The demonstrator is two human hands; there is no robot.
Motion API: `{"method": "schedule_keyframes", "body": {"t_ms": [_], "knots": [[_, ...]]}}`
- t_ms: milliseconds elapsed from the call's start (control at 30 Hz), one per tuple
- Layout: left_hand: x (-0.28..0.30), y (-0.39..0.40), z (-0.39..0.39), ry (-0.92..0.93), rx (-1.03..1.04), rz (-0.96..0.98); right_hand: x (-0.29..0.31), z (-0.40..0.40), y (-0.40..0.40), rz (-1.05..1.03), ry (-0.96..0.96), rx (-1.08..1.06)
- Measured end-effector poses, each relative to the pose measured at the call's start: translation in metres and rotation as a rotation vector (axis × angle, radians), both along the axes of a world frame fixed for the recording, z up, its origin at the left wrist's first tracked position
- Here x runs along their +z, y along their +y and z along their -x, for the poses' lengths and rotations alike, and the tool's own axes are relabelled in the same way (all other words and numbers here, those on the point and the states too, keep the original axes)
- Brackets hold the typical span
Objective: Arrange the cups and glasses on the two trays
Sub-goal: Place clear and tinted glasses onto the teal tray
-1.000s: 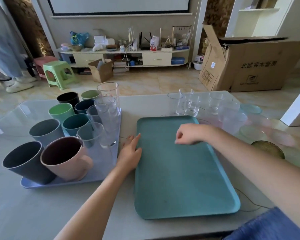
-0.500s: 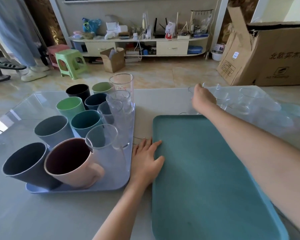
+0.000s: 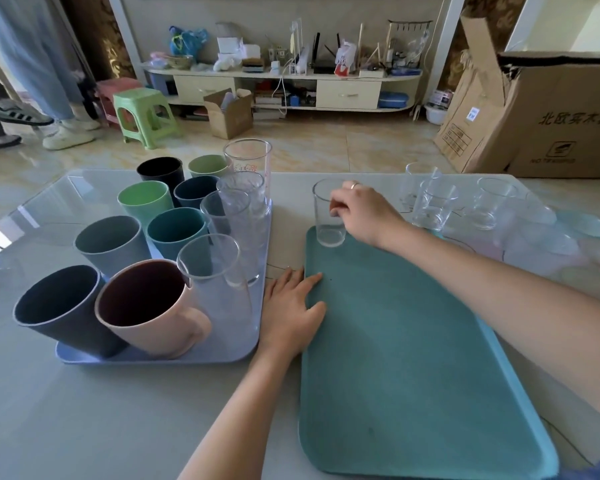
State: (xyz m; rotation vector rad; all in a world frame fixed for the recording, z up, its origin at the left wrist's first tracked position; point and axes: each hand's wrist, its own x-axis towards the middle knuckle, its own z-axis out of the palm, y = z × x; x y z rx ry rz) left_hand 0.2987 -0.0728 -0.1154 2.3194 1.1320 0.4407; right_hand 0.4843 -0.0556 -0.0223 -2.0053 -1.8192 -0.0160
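Right hand (image 3: 362, 213) grip around small glass (image 3: 329, 216) on teal tray (image 3: 413, 358), left hand (image 3: 291, 311) flat

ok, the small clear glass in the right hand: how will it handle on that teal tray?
The small clear glass looks rigid and probably fragile. Smooth walls may slip in the right hand. Its short, wide-based shape should resist tipping on the flat teal tray.

Clear, glossy glass tumblers (image 3: 433, 206) stand on a smooth, reflective counter (image 3: 84, 427); the teal tray (image 3: 413, 358) looks matt plastic, the coloured cups (image 3: 174, 233) matt, and the box (image 3: 541, 116) is rough cardboard.
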Motion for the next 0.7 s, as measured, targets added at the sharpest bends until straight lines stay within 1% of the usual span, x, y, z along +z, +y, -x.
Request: {"method": "schedule_keyframes", "body": {"t_ms": [133, 300, 400, 467, 533, 567, 633, 700], "knots": [[0.000, 0.000, 0.000, -0.007, 0.005, 0.007, -0.011, 0.004, 0.002, 0.078, -0.006, -0.011], [-0.001, 0.000, 0.000, -0.005, 0.009, 0.011, -0.007, 0.001, 0.003, 0.136, 0.028, 0.005], [-0.001, 0.000, 0.000, -0.011, 0.011, 0.012, 0.002, -0.013, -0.001, 0.122, 0.063, -0.008], [0.000, 0.000, 0.000, -0.020, 0.018, 0.018, 0.009, -0.030, -0.002, 0.001, 0.055, -0.118], [0.000, -0.001, -0.001, -0.024, 0.021, 0.018, 0.013, -0.053, -0.006, -0.111, -0.043, -0.301], [0.000, -0.001, -0.001, -0.025, 0.023, 0.016, 0.012, -0.066, -0.009, -0.128, -0.082, -0.402], [0.000, -0.001, 0.000, -0.026, 0.027, 0.017, 0.004, -0.089, -0.018, -0.077, -0.108, -0.588], [0.000, -0.001, 0.000, -0.030, 0.030, 0.021, -0.009, -0.106, -0.028, 0.091, -0.104, -0.693]]}}
